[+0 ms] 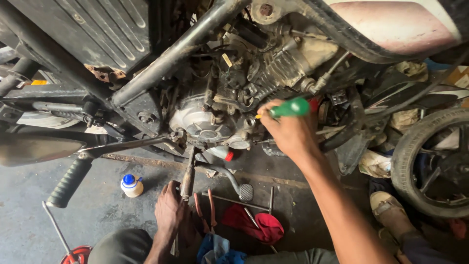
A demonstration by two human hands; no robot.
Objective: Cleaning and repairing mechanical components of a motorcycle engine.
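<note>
Up beside the engine casing (pixel 202 120), the right hand (pixel 288 132) closes around a green-handled screwdriver (pixel 289 108) whose shaft points left toward it, while the left hand (pixel 171 210), well below, grips a rusty bar (pixel 187 178).

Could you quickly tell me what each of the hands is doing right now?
Left hand: closed around a rusty metal rod.
Right hand: closed on a green-handled screwdriver.

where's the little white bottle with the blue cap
In the head view the white bottle with the blue cap stands on the concrete floor at lower left, just left of the left hand and right of the black rubber footpeg.
</note>
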